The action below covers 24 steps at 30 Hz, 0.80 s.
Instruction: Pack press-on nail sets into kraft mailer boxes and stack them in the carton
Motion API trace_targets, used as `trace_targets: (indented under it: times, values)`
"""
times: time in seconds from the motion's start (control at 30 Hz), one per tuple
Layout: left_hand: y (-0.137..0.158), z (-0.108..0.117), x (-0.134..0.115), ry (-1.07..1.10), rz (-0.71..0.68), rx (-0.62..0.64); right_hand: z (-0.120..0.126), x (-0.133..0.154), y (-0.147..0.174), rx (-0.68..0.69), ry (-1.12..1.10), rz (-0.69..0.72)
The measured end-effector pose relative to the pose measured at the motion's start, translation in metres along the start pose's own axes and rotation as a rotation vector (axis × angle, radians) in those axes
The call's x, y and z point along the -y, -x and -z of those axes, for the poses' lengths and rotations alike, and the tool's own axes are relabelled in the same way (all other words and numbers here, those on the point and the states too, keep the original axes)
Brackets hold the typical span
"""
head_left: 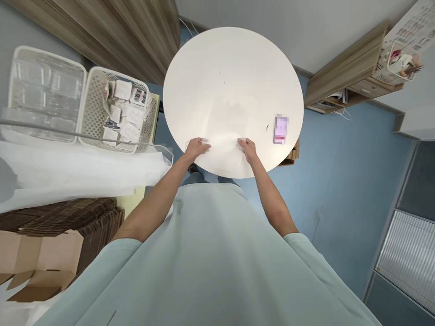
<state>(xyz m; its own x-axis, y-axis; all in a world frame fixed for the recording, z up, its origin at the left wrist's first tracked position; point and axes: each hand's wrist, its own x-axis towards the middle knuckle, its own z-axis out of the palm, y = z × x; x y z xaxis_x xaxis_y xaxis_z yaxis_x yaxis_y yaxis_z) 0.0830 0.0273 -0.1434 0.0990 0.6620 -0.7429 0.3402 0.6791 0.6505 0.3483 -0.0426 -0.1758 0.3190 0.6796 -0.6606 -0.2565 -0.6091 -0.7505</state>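
Note:
A thin, whitish, see-through sheet point(224, 122) seems to lie on the round white table point(231, 54). Its outline barely shows against the tabletop. My left hand point(197, 148) pinches the sheet's near left part, thumb and fingers pressed together. On the other side, my right hand point(248, 148) grips the near right part between thumb and fingertips. Both hands are low over the near edge of the table, a short span apart. To the right of my right hand lies a blurred pink and purple rectangular item point(280, 129).
On the left stand a basket of small white packets point(127, 113) and a bin of clear plastic boxes point(47, 90). Below them are a white roll point(81, 167) and stacked brown cardboard point(98, 226). A wooden cabinet point(353, 68) stands at the back right.

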Motion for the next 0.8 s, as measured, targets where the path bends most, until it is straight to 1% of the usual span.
trace_targets:
  times: [0.13, 0.3, 0.37, 0.43, 0.53, 0.6, 0.67, 0.73, 0.8]
  values:
    - [-0.007, -0.004, 0.011, -0.012, -0.015, -0.032, 0.001, -0.001, 0.008, -0.046, 0.043, -0.019]
    - [-0.014, -0.015, 0.014, 0.050, -0.008, -0.052, 0.001, -0.017, 0.032, 0.009, 0.085, -0.142]
    - [-0.018, -0.018, 0.015, 0.039, -0.016, -0.060, 0.002, -0.026, 0.039, -0.020, 0.132, -0.176]
    - [-0.023, -0.018, 0.017, -0.013, -0.017, -0.070, 0.004, -0.034, 0.043, -0.082, 0.174, -0.184]
    - [-0.030, -0.012, 0.020, -0.131, -0.018, -0.055, 0.008, -0.042, 0.042, -0.166, 0.195, -0.164]
    - [-0.032, -0.004, 0.022, -0.200, -0.043, -0.027, 0.011, -0.046, 0.038, -0.193, 0.188, -0.142]
    - [-0.032, 0.007, 0.024, -0.269, -0.086, -0.022, 0.014, -0.048, 0.033, -0.198, 0.190, -0.121]
    - [-0.031, 0.019, 0.027, -0.343, -0.138, -0.046, 0.017, -0.051, 0.029, -0.193, 0.212, -0.101]
    - [-0.028, 0.031, 0.031, -0.419, -0.215, -0.063, 0.020, -0.053, 0.026, -0.165, 0.250, -0.077]
